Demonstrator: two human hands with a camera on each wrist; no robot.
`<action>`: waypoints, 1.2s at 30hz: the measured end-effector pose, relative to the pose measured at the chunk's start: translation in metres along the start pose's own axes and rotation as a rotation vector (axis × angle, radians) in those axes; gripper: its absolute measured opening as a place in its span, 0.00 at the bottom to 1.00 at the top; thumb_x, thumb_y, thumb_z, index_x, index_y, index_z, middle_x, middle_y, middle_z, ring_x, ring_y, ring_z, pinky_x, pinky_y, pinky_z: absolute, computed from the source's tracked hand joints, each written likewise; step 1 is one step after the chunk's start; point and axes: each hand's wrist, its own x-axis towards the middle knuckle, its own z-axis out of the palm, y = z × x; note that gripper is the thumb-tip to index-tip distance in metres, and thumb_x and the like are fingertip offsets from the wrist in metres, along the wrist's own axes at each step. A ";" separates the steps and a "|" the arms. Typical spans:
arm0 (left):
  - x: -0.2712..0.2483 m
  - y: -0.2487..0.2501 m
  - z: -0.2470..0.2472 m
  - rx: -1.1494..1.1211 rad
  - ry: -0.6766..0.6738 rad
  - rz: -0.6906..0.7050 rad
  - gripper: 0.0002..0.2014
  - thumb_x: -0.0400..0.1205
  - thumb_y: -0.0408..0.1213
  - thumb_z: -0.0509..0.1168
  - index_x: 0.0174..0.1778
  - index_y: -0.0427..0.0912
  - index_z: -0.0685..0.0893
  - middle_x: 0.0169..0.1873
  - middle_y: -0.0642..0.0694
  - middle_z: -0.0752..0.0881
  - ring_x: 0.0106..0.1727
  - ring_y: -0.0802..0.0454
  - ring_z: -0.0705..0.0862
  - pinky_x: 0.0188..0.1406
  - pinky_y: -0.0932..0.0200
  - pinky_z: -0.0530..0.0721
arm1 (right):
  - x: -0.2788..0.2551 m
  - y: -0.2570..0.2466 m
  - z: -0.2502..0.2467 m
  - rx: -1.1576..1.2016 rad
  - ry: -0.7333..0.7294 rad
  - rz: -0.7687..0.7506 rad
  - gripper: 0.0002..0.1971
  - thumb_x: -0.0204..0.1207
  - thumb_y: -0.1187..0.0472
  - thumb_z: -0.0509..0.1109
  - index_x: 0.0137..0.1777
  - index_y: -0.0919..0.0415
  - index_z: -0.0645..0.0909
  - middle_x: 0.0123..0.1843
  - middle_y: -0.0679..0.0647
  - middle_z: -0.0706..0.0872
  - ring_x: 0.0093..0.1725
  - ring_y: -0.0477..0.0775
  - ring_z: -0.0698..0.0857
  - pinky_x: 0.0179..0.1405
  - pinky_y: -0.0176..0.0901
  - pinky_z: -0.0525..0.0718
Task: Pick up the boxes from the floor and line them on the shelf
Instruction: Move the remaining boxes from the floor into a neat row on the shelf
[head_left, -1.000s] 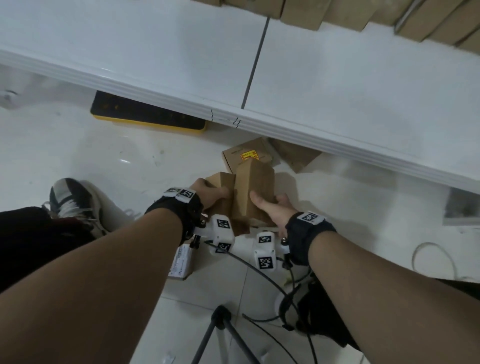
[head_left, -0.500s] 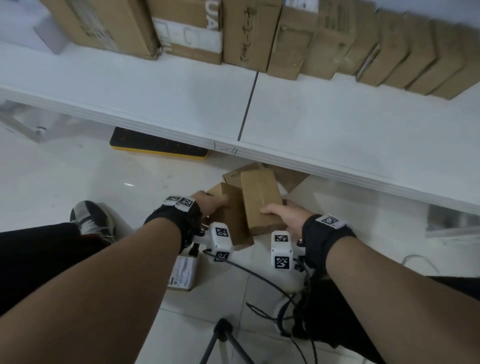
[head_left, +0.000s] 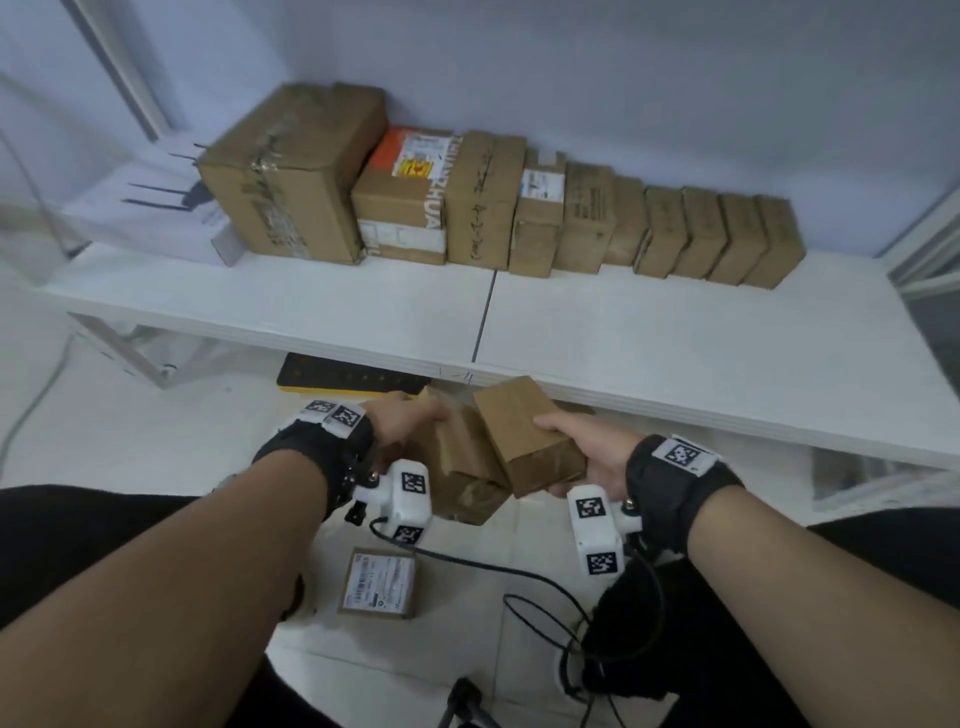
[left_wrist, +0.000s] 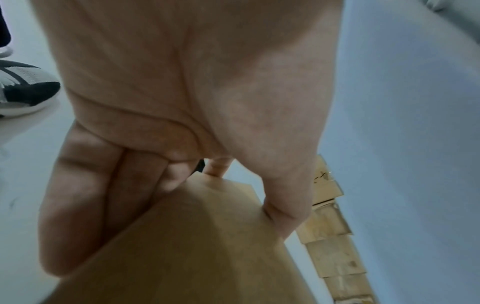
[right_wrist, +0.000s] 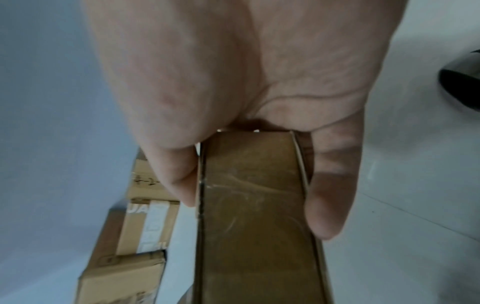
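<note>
Grip state: right hand (head_left: 587, 457) pinches a small cardboard box (head_left: 524, 436) across its narrow sides, thumb one side, fingers (right_wrist: 330, 197) the other. Left hand (head_left: 400, 426) clamps a second cardboard box (head_left: 462, 462), thumb on one face, fingers (left_wrist: 85, 195) curled under. Both boxes ride tilted and close together, just below and in front of the shelf (head_left: 675, 353) edge.

Step in hand, as judged: lift to the shelf. Best done by raising both clear of the lip, turning them upright, then setting them against the right end of the box row (head_left: 519, 208).

Count: two boxes in hand. One labelled box (head_left: 378, 582) left on the floor (head_left: 130, 415); another may sit under the shelf, partly hidden. Row holds about eleven.
</note>
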 end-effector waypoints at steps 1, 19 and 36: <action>-0.007 0.006 -0.003 -0.031 -0.008 0.005 0.40 0.60 0.67 0.70 0.60 0.40 0.84 0.50 0.35 0.90 0.50 0.33 0.90 0.55 0.34 0.86 | -0.009 -0.006 -0.002 -0.001 -0.008 -0.025 0.10 0.82 0.53 0.67 0.56 0.59 0.79 0.39 0.59 0.87 0.35 0.56 0.85 0.24 0.40 0.85; -0.071 0.174 0.009 -0.327 0.077 0.382 0.28 0.77 0.47 0.74 0.68 0.54 0.67 0.58 0.42 0.83 0.56 0.38 0.86 0.52 0.36 0.90 | -0.121 -0.104 -0.068 -0.382 0.618 -0.781 0.30 0.65 0.55 0.82 0.63 0.48 0.70 0.55 0.40 0.80 0.48 0.41 0.82 0.38 0.27 0.77; 0.003 0.350 0.097 -0.180 0.165 0.559 0.40 0.76 0.58 0.72 0.78 0.47 0.60 0.62 0.41 0.81 0.50 0.44 0.85 0.43 0.47 0.88 | -0.090 -0.148 -0.293 0.006 0.851 -0.571 0.25 0.64 0.42 0.76 0.56 0.56 0.79 0.46 0.55 0.89 0.40 0.55 0.88 0.34 0.47 0.86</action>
